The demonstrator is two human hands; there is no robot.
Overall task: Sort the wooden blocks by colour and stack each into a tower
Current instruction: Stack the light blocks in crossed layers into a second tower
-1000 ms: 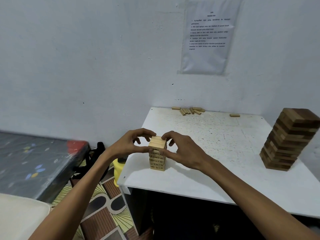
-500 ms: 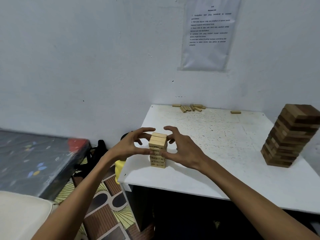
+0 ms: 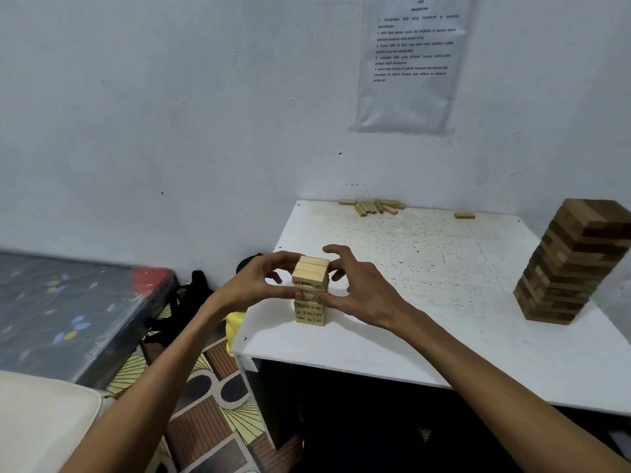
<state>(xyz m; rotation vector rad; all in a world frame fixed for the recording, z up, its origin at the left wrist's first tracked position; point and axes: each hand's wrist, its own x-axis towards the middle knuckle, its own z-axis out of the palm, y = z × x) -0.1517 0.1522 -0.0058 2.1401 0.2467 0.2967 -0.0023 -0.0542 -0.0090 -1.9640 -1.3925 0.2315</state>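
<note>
A short tower of light wooden blocks (image 3: 310, 291) with printed numbers stands near the front left corner of the white table (image 3: 426, 302). My left hand (image 3: 259, 283) cups its left side and my right hand (image 3: 358, 293) its right side. Both thumbs press on the tower's front at mid height, and the fingers curl behind the top layers. A taller tower of dark brown blocks (image 3: 566, 264) stands at the table's right edge, leaning slightly. Several loose light blocks (image 3: 375, 207) lie by the back wall, and a single one (image 3: 464, 215) lies further right.
The table stands in a corner of white walls with a printed sheet (image 3: 409, 59) taped above. Left of the table are a yellow container (image 3: 235, 327), a black bag (image 3: 191, 302) and a dark mattress (image 3: 68, 308) on a patterned floor.
Both hands stay around the light tower. The thumbs have slid from the top layer down to mid height, and the fingers have spread a little behind it.
</note>
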